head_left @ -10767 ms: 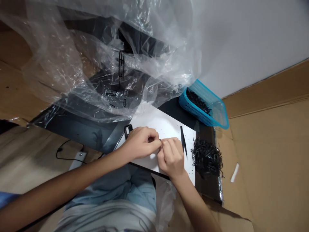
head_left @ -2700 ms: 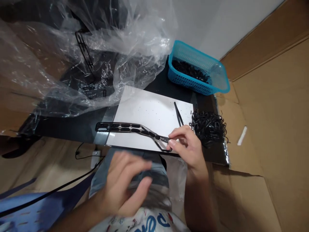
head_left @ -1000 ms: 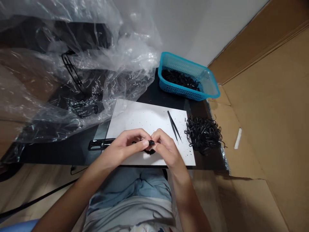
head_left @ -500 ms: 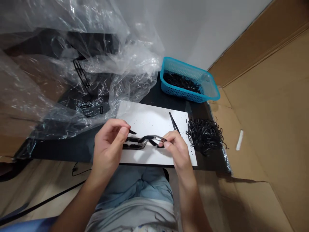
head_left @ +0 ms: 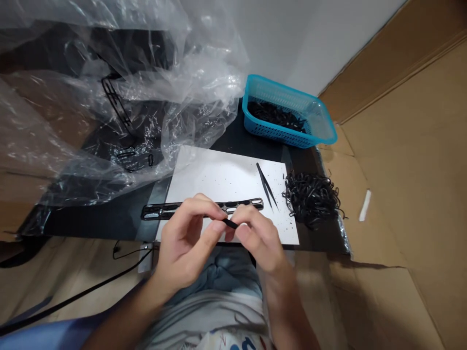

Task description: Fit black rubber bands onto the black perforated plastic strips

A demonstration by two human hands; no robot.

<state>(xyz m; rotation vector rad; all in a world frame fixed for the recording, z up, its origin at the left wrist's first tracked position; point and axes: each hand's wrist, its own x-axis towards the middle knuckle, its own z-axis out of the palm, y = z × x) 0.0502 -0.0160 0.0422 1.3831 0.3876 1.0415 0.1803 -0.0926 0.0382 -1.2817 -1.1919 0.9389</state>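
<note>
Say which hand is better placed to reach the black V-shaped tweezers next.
The right hand, probably: it is nearer the tweezers, just beyond it on the flat white sheet. The left hand is farther; both grip one small black oblong piece.

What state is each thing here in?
left hand, pinching piece
right hand, pinching piece
piece, held in both hands
sheet, flat, specked
strip, lying partly on sheet
tweezers, lying tips apart
basket, upright, partly filled
pile, tangled
plastic, crumpled
</note>
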